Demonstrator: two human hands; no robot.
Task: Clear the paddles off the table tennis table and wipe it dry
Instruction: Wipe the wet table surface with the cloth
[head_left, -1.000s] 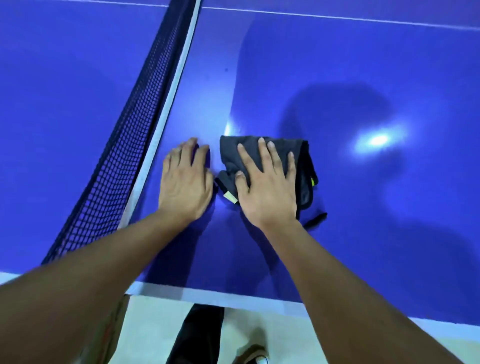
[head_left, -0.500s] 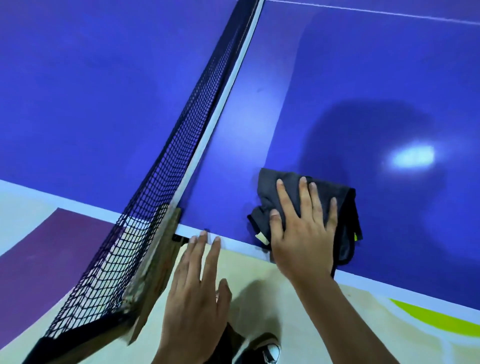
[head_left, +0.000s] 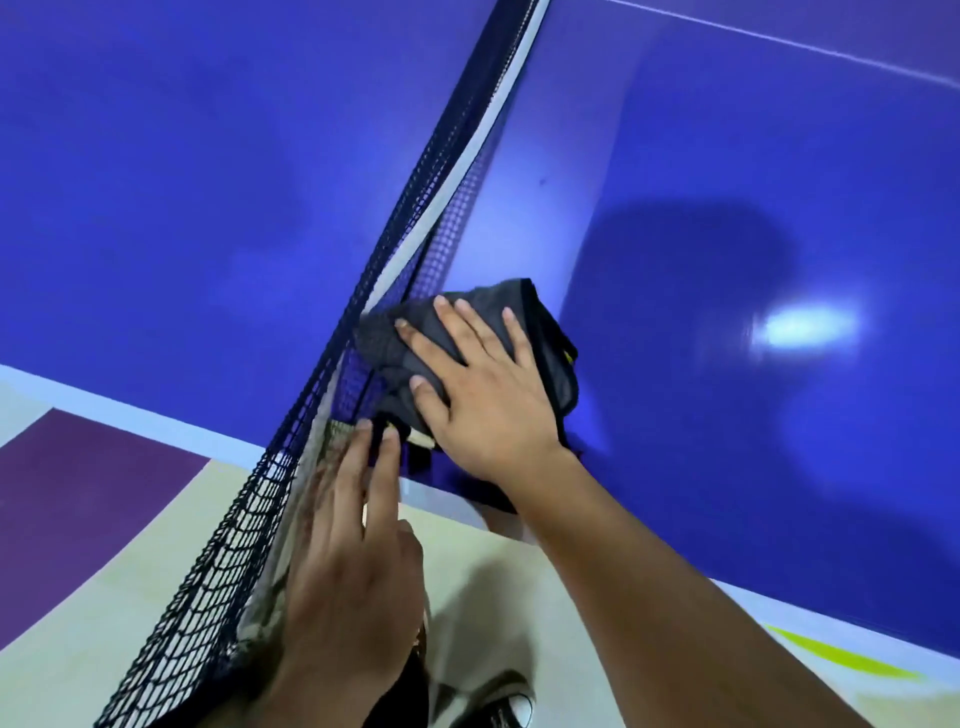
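A folded dark grey cloth (head_left: 543, 332) lies on the blue table tennis table (head_left: 753, 182), pushed up against the foot of the net near the table's side edge. My right hand (head_left: 483, 384) presses flat on the cloth with straight, spread fingers. Off the table's edge, my left hand (head_left: 348, 551) reaches along the net post with its fingers straight, the fingertips touching the post's top by the table edge. No paddle is in view.
The black net (head_left: 415, 208) with its white top band runs from the top middle down to the bottom left, past the table edge on a worn post (head_left: 291, 545). Below lie a pale floor with a purple patch (head_left: 78, 493) and my shoe (head_left: 498, 701).
My right hand slid the cloth left, up against the net. My left hand, which left the table a second ago, moved forward to the net post.
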